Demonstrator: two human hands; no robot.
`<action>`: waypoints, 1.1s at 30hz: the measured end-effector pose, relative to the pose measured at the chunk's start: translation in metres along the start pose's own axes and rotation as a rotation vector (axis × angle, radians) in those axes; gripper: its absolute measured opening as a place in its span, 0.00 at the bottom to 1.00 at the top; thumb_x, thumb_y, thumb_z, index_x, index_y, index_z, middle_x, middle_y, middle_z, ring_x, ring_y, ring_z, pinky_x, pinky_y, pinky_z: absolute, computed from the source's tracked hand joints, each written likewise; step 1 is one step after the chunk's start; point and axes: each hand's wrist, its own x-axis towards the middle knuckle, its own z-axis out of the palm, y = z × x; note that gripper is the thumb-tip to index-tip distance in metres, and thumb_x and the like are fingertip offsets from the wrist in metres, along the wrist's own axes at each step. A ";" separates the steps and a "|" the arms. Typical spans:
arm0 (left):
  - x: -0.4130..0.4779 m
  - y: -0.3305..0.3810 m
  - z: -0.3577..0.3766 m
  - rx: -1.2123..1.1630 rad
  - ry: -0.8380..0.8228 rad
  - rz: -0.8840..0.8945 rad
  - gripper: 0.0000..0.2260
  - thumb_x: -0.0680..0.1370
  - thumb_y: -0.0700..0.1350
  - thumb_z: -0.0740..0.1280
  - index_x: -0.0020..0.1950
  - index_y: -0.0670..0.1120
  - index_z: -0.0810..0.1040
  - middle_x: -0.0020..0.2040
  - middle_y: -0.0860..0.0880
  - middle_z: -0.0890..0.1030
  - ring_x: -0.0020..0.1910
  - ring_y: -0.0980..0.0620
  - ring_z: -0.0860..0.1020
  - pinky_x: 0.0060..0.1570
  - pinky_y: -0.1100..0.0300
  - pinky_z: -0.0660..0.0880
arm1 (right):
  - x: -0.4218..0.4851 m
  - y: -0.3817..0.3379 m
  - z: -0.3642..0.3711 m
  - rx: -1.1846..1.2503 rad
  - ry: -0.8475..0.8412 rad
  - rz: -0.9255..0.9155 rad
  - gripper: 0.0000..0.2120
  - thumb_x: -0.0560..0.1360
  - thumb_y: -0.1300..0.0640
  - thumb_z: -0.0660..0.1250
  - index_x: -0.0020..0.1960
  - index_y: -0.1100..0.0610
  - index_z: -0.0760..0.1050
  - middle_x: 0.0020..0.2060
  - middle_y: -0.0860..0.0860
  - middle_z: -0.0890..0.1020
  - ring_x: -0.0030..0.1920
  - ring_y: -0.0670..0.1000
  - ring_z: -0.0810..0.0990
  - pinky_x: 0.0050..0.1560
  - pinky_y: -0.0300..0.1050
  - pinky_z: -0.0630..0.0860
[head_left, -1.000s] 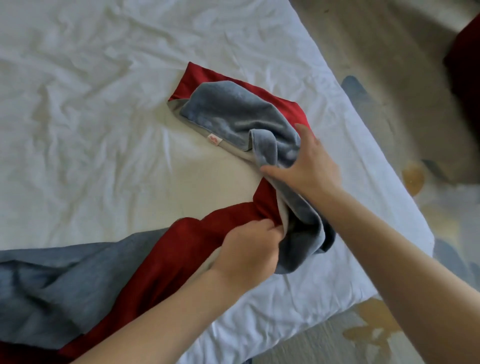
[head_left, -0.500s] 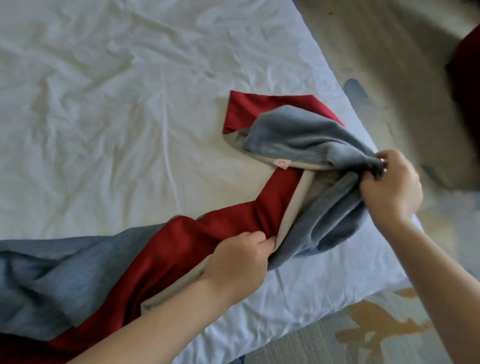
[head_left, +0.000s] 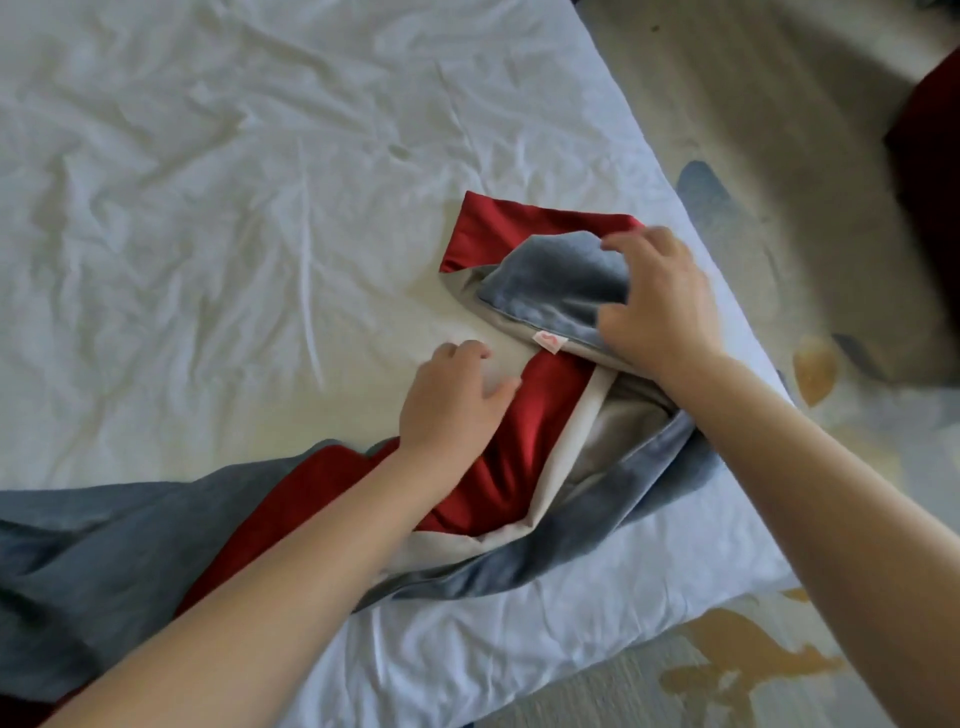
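White bedsheet (head_left: 208, 208): L hand (head_left: 457, 400) lies open on red/grey blanket (head_left: 524, 457), R hand (head_left: 660, 306) arched over it, grip unclear.

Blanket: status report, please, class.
Left hand rests on blanket, red side. Right hand arched over grey fold, grip unclear. Cloth bunched near bed edge.

L hand (head_left: 451, 397) on red-grey blanket (head_left: 524, 447); R hand (head_left: 662, 306) clutches grey fold (head_left: 545, 283).
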 end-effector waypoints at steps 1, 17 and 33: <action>0.004 0.002 0.005 0.020 -0.063 -0.059 0.25 0.72 0.59 0.68 0.62 0.46 0.74 0.56 0.46 0.76 0.55 0.45 0.76 0.53 0.53 0.73 | 0.012 -0.008 0.007 -0.045 -0.041 -0.064 0.34 0.64 0.63 0.67 0.70 0.51 0.67 0.67 0.53 0.70 0.66 0.57 0.68 0.62 0.53 0.69; 0.031 -0.011 -0.048 0.232 0.348 0.130 0.05 0.71 0.36 0.64 0.41 0.41 0.81 0.42 0.43 0.78 0.40 0.39 0.77 0.33 0.53 0.67 | 0.064 -0.015 0.009 -0.201 0.010 -0.340 0.11 0.67 0.63 0.66 0.49 0.59 0.76 0.50 0.57 0.76 0.54 0.61 0.74 0.42 0.54 0.75; 0.003 -0.050 -0.035 0.257 0.102 0.292 0.17 0.79 0.49 0.57 0.34 0.44 0.74 0.34 0.45 0.77 0.37 0.44 0.76 0.32 0.53 0.70 | 0.002 -0.016 -0.025 -0.559 0.002 -0.216 0.07 0.65 0.63 0.63 0.41 0.58 0.78 0.37 0.54 0.78 0.39 0.59 0.77 0.31 0.43 0.61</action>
